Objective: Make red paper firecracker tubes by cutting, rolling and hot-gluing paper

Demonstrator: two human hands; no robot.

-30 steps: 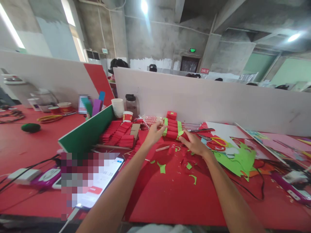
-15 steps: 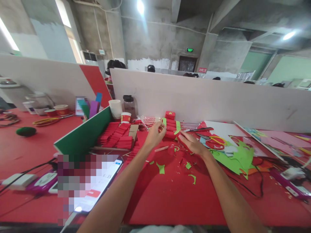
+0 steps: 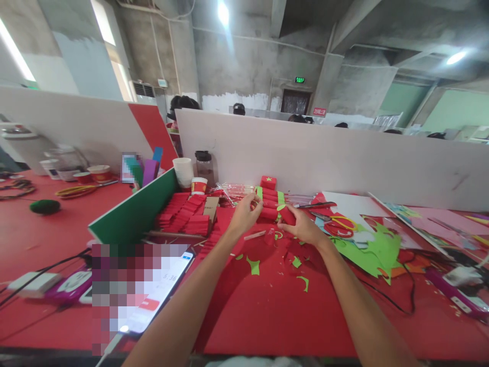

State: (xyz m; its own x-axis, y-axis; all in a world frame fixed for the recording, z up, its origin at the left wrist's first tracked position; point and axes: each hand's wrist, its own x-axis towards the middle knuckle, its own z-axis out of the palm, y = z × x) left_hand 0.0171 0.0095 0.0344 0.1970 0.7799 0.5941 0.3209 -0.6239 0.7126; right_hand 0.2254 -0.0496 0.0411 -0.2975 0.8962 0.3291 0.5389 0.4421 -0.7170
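A bundle of red paper rolls with green bands (image 3: 270, 203) lies on the red table top (image 3: 267, 306) near the white partition. My left hand (image 3: 244, 215) is closed in a pinch at the bundle's left end. My right hand (image 3: 303, 227) grips a single red paper roll (image 3: 287, 215) against the bundle's right side. A small red box with a yellow star (image 3: 268, 182) sits on top of the bundle. Green and red paper scraps (image 3: 253, 264) lie in front of my hands.
A green-edged tray of stacked red paper pieces (image 3: 183, 214) stands left of my hands, paper cups (image 3: 184, 171) and a bottle (image 3: 205, 166) behind it. Scissors (image 3: 336, 221), green cut paper (image 3: 370, 250) and cables lie to the right. A phone (image 3: 153, 290) lies at the front left. Heads of other people show behind the partition.
My hands stay at the bundle. My right hand has shifted slightly and now holds one red roll up against the bundle's right side. The view has shifted a little.
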